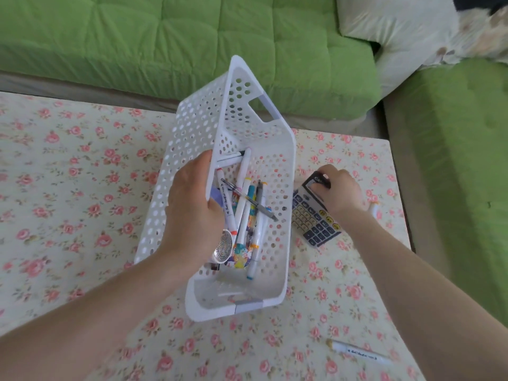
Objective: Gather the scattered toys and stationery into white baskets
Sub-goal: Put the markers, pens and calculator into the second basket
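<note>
A white perforated basket (277, 171) is tilted up on the floral tablecloth, holding several markers (248, 213) and a small round metal strainer-like piece (223, 246). My left hand (192, 204) grips the basket's left rim, thumb outside and fingers inside. To the basket's right lies a grey calculator (316, 218) with smiley stickers. My right hand (339, 188) pinches the calculator's top end by the display. A white marker (357, 350) lies loose near the table's front right. Another white marker tip (374, 209) pokes out behind my right wrist.
The table (68, 188) is covered with a rose-print cloth; its right edge runs close to the calculator. A green sofa (192, 39) stands behind and to the right, with a pale cushion (398, 31) in the corner.
</note>
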`<state>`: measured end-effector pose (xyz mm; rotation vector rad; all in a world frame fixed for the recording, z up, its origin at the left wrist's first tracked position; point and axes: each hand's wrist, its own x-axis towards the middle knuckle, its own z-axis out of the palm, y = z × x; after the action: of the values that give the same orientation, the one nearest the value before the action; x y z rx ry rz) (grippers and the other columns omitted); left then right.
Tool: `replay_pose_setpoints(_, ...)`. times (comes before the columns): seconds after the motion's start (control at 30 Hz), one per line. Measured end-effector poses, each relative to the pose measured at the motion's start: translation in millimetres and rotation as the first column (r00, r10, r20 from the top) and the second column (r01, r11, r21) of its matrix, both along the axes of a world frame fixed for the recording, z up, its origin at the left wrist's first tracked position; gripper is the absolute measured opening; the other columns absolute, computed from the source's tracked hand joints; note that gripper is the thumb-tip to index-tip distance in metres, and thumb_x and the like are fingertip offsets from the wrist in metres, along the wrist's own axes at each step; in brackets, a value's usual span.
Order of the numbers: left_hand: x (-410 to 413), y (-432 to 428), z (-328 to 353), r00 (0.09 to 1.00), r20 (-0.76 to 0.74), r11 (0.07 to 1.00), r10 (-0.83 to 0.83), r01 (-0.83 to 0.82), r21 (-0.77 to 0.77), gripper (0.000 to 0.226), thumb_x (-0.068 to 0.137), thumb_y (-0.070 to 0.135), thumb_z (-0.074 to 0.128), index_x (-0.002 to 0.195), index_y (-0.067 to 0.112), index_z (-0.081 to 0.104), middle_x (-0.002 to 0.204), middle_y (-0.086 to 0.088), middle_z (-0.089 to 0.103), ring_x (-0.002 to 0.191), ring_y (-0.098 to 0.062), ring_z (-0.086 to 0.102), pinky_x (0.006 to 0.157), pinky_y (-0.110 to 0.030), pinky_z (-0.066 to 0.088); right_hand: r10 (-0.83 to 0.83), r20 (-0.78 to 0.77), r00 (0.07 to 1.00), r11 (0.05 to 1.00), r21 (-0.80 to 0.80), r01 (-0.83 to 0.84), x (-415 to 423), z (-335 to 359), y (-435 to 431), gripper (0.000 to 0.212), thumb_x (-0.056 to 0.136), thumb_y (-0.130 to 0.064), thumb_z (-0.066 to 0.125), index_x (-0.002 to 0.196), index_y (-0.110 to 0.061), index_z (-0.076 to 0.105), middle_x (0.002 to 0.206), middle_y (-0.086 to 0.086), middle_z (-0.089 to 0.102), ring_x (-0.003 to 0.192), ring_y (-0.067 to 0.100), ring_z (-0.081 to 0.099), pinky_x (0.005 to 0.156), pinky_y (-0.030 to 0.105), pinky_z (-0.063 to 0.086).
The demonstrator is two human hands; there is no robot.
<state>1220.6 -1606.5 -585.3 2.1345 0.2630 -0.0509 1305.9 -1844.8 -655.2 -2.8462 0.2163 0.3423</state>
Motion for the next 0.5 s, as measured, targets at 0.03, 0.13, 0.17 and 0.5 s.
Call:
replay_pose_setpoints(0.03, 0, 4, -1, 1.0, 0.002, 1.0, -0.004, 0.004, -0.003, 0.07, 0.083, -0.014, 0.035, 0.142, 0.023, 0.03, 0.131, 0.014, 0.035, 0.128, -0.01, 0.029, 0.09, 0.003, 0.018, -0.033, 0.031, 0.999, 0.999, 0.018, 0.032, -5, 7, 1, 0.028, 0.093, -0.023, 0.051, 0.12, -0.02, 0.052, 0.105, 0.014, 0.054, 0.095, 0.035, 0.055, 0.066, 0.036, 0.04)
replay_pose_setpoints(0.13, 1, 15, -2, 1.0, -0.014, 1.0, -0.015, 0.015, -0.011, 0.069, 0.084, -0.013, 0.034, 0.143, 0.023, 0.028, 0.143, 0.004, 0.036, 0.13, -0.01, 0.03, 0.093, 0.0, 0.02, -0.084, 0.122, 0.989, 0.995, 0.058, 0.078, -17, 27, 0, 0.029, 0.092, -0.021, 0.051, 0.12, -0.019, 0.053, 0.103, 0.015, 0.054, 0.092, 0.035, 0.054, 0.07, 0.038, 0.047)
replay_pose_setpoints(0.17, 1, 19, -3, 1.0, -0.027, 1.0, -0.013, 0.012, -0.019, 0.068, 0.085, -0.012, 0.035, 0.144, 0.022, 0.028, 0.145, 0.003, 0.035, 0.132, -0.012, 0.03, 0.101, -0.01, 0.022, -0.093, 0.144, 0.985, 0.994, 0.064, 0.085, -19, 35, -1, 0.03, 0.092, -0.021, 0.051, 0.121, -0.018, 0.053, 0.103, 0.015, 0.054, 0.091, 0.035, 0.054, 0.072, 0.039, 0.048)
replay_pose_setpoints(0.5, 1, 51, -10, 0.995, -0.103, 0.998, -0.006, 0.0, -0.059, 0.066, 0.089, -0.008, 0.035, 0.146, 0.022, 0.022, 0.15, 0.002, 0.031, 0.137, -0.017, 0.03, 0.112, -0.039, 0.028, -0.521, 0.165, 0.838, 0.723, 0.606, 0.331, -17, 84, 31, 0.025, 0.087, -0.022, 0.058, 0.112, -0.015, 0.059, 0.095, 0.005, 0.065, 0.083, 0.023, 0.062, 0.073, 0.035, 0.052)
